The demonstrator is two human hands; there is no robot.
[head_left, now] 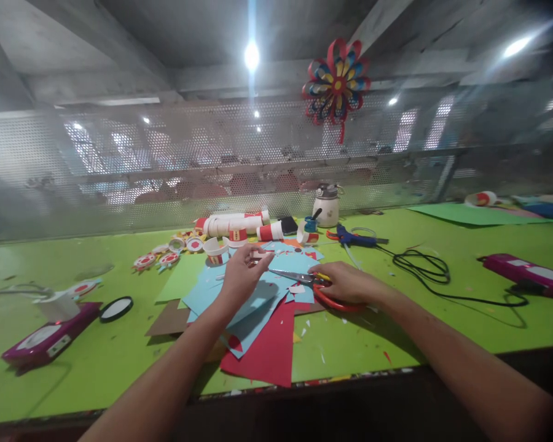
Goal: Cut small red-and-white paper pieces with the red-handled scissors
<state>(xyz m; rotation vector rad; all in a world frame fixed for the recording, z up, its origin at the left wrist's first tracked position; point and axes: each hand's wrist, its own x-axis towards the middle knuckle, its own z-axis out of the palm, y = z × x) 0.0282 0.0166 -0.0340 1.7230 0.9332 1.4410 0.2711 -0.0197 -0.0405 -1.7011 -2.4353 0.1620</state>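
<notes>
Right hand (pixel 345 282) grips one pair of scissors (pixel 304 279) — left hand (pixel 242 273) pinches paper

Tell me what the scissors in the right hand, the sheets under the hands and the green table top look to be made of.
Scissors: shiny grey blades, likely steel; glossy orange-red handles, probably plastic.
Sheets: flat, matte red and light blue with cut edges, so paper or thin card.
Table top: smooth green surface with a faint sheen, perhaps laminate or painted board; hard to tell.

ahead of fingers: paper cups (pixel 233 228), white jar (pixel 327 205) crowd the way
right: black cable (pixel 431 270) across green table (pixel 96 368)
left: open table; black ring (pixel 115 309)
</notes>
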